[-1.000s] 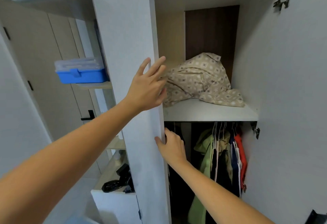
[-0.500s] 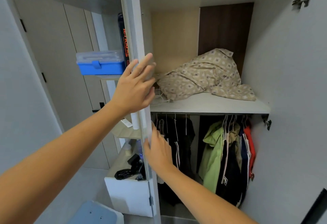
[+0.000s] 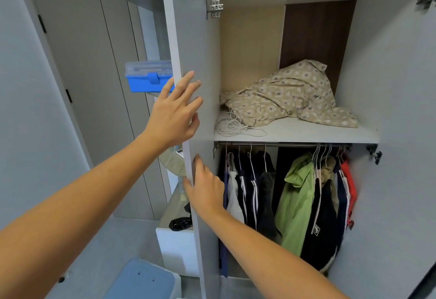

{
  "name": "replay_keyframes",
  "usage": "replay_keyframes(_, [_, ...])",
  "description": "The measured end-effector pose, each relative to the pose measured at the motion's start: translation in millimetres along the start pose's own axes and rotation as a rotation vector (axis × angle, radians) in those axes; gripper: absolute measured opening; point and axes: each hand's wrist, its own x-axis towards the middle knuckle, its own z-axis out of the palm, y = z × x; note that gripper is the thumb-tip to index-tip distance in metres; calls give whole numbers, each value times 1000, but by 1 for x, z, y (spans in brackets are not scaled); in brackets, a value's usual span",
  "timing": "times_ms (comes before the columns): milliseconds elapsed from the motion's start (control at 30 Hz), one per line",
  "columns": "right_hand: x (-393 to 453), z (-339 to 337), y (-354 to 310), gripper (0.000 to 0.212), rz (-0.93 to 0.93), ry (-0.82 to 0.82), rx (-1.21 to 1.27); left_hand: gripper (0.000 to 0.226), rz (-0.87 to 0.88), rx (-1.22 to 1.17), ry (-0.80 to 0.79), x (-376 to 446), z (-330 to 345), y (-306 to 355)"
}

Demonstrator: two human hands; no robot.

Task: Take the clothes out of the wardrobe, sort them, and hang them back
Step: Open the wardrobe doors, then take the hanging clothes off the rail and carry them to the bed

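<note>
The wardrobe stands open. Its left door (image 3: pixel 203 46) is swung out, and I see its edge. My left hand (image 3: pixel 175 112) lies with spread fingers against that door's edge at shelf height. My right hand (image 3: pixel 205 190) holds the same edge lower down, thumb on the outer side. Below the shelf (image 3: pixel 297 133) a rail carries clothes on hangers: dark jackets with white stripes (image 3: pixel 250 185) on the left, a green jacket (image 3: pixel 296 195), a black garment (image 3: pixel 320 223) and a red one (image 3: pixel 349 180) on the right. A crumpled beige patterned cloth (image 3: pixel 290 93) lies on the shelf.
A coil of white cable (image 3: pixel 230 125) lies on the shelf's left end. The right door (image 3: pixel 401 110) stands open. Left of the wardrobe are open shelves with a blue plastic box (image 3: pixel 147 78) and a black object (image 3: pixel 180 223). A blue-lidded bin (image 3: pixel 141 282) sits on the floor.
The left door has swung further open under both hands, uncovering the left hanging clothes and the cable. My view has shifted left and down.
</note>
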Motion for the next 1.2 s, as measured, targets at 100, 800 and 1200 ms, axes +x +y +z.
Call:
replay_keyframes(100, [2, 11, -11, 71, -6, 5, -23, 23, 10, 3, -18, -11, -3, -15])
replay_keyframes(800, [-21, -28, 220, 61, 28, -188, 71, 45, -92, -307, -385, -37, 80, 176])
replay_keyframes(1200, [7, -72, 401, 55, 127, -220, -9, 52, -393, -473, -749, -20, 172, 315])
